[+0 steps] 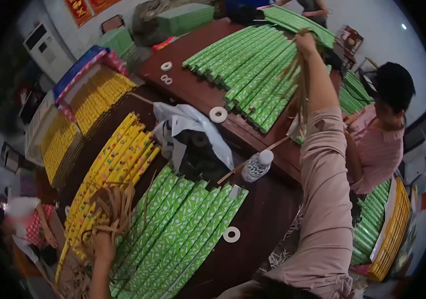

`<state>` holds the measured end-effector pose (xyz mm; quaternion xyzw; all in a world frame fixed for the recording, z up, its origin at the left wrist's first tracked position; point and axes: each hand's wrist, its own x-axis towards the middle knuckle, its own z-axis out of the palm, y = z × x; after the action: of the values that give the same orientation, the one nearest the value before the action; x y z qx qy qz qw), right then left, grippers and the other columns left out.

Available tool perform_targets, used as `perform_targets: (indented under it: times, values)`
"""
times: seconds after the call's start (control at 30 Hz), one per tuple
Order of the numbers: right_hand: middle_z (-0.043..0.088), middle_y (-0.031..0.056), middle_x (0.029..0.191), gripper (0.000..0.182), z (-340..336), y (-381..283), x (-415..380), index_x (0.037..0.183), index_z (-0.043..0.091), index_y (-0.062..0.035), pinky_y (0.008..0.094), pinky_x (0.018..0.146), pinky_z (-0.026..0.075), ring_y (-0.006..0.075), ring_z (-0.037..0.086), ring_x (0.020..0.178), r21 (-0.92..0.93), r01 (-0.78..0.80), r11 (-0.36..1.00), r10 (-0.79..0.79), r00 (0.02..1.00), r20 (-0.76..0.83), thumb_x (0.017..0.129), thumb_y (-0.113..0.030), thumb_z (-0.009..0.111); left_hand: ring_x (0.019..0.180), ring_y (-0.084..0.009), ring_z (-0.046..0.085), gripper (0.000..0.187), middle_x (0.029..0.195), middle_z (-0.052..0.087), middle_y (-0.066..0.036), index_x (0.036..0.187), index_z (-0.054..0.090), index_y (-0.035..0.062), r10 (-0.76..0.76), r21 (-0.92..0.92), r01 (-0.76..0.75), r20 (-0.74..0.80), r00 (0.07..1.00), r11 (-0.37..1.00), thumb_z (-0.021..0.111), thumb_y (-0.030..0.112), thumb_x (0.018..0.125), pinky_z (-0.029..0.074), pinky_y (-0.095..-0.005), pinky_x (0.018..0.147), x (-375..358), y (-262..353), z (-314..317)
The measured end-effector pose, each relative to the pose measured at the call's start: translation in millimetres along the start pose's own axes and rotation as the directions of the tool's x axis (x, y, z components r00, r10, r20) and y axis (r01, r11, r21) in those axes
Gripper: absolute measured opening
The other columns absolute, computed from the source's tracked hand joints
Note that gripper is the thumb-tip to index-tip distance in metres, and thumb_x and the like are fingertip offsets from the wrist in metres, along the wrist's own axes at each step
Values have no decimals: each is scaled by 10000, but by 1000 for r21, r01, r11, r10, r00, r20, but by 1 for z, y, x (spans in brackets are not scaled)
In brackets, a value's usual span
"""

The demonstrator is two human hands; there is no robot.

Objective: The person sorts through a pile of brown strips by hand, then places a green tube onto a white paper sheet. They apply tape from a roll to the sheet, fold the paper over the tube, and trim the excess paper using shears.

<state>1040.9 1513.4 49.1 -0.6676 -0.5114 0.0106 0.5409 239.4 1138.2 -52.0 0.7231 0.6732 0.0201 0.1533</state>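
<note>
My left hand [104,245] is closed on a looped bunch of brown paper strips [113,207], low on the near table. Under and beside that bunch lie green patterned wrapping paper rolls [178,224] and yellow patterned rolls [118,159]. My right arm reaches far forward over the other table. There my right hand [306,44] is closed around more brown strips [300,84], which hang down over a fan of green rolls [257,65]. Its fingertips are partly hidden.
White tape rings [218,114] lie on the dark red tables, one [231,234] near the green rolls. A plastic bottle [257,166] stands beside a white plastic bag [193,124]. A person in pink [379,134] sits at right; another person [28,224] is at left. Stacked yellow rolls [98,99] stand behind.
</note>
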Motion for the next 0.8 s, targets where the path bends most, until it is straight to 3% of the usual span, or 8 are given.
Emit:
perform_targets:
  times: [0.17,0.2,0.3,0.33,0.4,0.47,0.6,0.8]
  values:
    - [439,-18,634,136,23,81,26,854,583,-83,251,462,334,89,400,513,527,-414,742,298,908,293,883,-203,639,538,-268,441,125,624,458,-148,811,605,48,-73,313,12,187,980,950,548,77,918,313,-414,504,11,6,8]
    - [489,17,736,141,31,112,40,944,576,-58,285,549,375,122,448,614,535,-481,695,358,876,323,900,-187,615,482,-308,438,167,544,447,-168,734,594,-23,-28,262,-15,160,987,965,582,85,860,377,-424,473,15,-11,26]
    - [639,124,1042,304,45,215,70,1215,555,15,386,811,498,218,593,918,507,-607,612,498,794,349,952,-139,542,475,-278,474,77,593,522,-155,820,613,16,-105,312,-1,321,941,950,561,43,869,444,-406,439,24,-2,28]
    - [624,144,1053,226,47,208,59,1122,599,19,374,914,494,246,589,936,632,-602,489,533,779,329,918,-76,579,459,-272,478,85,581,534,-152,884,634,9,-123,359,-23,377,918,933,558,42,863,461,-399,429,28,5,21]
    - [524,145,1312,386,49,197,45,1342,463,1,340,982,449,245,580,1009,645,-653,396,568,727,387,963,-51,519,445,-252,502,252,569,558,-127,1097,608,-23,-82,363,-29,288,954,931,547,36,859,464,-368,401,29,4,29]
    - [497,106,1360,398,53,215,54,1382,429,-28,326,986,435,224,566,1077,612,-712,343,636,656,407,992,-90,476,543,-294,570,86,585,555,-157,693,598,10,-147,315,49,297,943,948,605,19,778,461,-394,437,33,19,22]
    - [458,84,1416,464,52,134,-11,1460,311,-93,290,811,516,199,543,1118,415,-749,517,656,658,370,1023,-202,419,517,-274,550,64,590,557,-141,696,616,8,-47,335,-48,269,962,941,592,-13,751,449,-392,422,36,1,48]
    - [411,79,1435,460,79,128,-30,1447,306,-100,299,863,494,218,468,1226,452,-731,511,595,681,427,1014,-206,422,471,-264,479,86,548,493,-156,665,592,8,32,309,-91,191,981,947,617,4,747,400,-388,407,28,-4,56]
